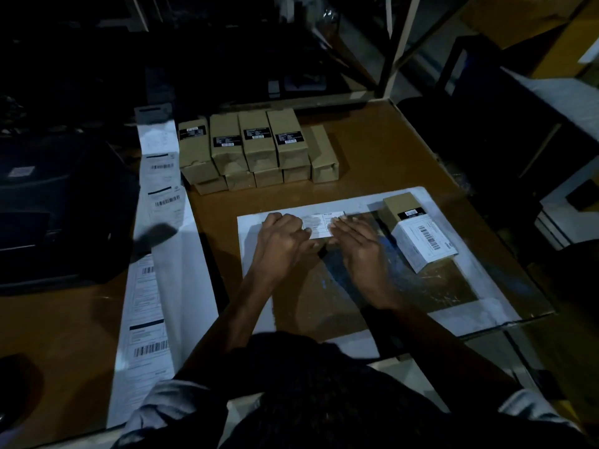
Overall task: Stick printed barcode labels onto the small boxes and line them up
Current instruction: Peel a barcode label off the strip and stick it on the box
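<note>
Head cam looked down on a brown wooden table [389, 147] in a pretty dim room. Both hands were over a white printed label [319, 224] lying on a pale sheet [479, 286] spread on the table in front of the person. The left hand [282, 236] had its fingers curled in, knuckles up, touching the label's left end; it looked like it was pinching the edge, but honestly it was too dark to be sure. The right hand [359, 243] lay flatter, fingers fairly straight and resting on the label's right end.

Just beside the right hand, on the same sheet, sat a small tan cardboard box [408, 218] with a black sticker and a white barcode label [424, 243] wrapped over its near end, lying at a slight angle.

Further back on the table was a stack of brown paper-wrapped small boxes [256, 147], lined up side by side in layers, most of the top ones showing small black stickers. One at the right end sat lower, and its top looked plain.

Down the left side ran a long white strip of printed barcode labels [152, 254], from the back of the table toward the near edge. Left of that sat a dark bulky thing [58, 205], couldn't tell what.
</note>
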The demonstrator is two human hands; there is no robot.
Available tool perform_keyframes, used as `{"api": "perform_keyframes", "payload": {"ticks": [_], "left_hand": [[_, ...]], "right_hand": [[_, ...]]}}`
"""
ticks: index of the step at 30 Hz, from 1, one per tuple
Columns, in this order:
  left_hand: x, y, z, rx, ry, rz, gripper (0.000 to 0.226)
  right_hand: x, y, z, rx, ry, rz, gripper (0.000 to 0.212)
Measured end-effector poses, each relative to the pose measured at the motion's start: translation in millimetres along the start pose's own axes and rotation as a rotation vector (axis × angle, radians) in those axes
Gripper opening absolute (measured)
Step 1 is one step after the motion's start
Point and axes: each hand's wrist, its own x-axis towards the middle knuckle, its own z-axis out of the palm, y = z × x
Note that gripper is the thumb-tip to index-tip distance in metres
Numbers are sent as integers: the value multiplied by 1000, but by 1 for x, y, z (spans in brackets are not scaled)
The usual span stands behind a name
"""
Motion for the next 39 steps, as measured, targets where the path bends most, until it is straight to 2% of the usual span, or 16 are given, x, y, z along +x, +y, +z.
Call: {"api": "perform_keyframes", "payload": {"ticks": [3,5,7,9,13,15,17,22,28,31,34,36,39], "left_hand": [[-5,-1,6,-11,41,7,18],[-8,-5,8,-70,65,-8,22],[-8,-10,4,-196,104,-89,31],[-2,-15,-3,-304,136,-199,33],[13,-20,-11,-473,-25,-386,33],[14,-17,-8,-417,-96,-374,33],[13,-15,-5,-371,-122,-392,32],[13,-14,-5,-341,-112,-501,29],[14,-6,-5,-252,-125,-525,35],[16,-7,-4,-194,-163,-534,32],[15,-10,-4,-252,-156,-544,27],[15,-10,-5,-256,-156,-544,31],[15,-7,-5,-225,-181,-540,37]], "right_hand": [[-2,-5,6,31,11,77,42],[-6,-9,4,4,-48,98,53],[-10,-15,-2,-32,-160,135,65],[-12,-23,-9,-33,-224,181,66],[-1,-38,-12,-88,-203,245,62],[12,-43,-10,-108,-244,304,68],[21,-53,-5,-121,-328,354,67],[20,-64,7,-193,-373,309,63],[17,-24,-19,-263,-368,548,70],[19,-59,-3,-227,-398,486,67],[20,-83,6,-203,-422,359,66],[20,-70,1,-233,-432,378,62],[18,-37,-15,-247,-414,523,59]]}}
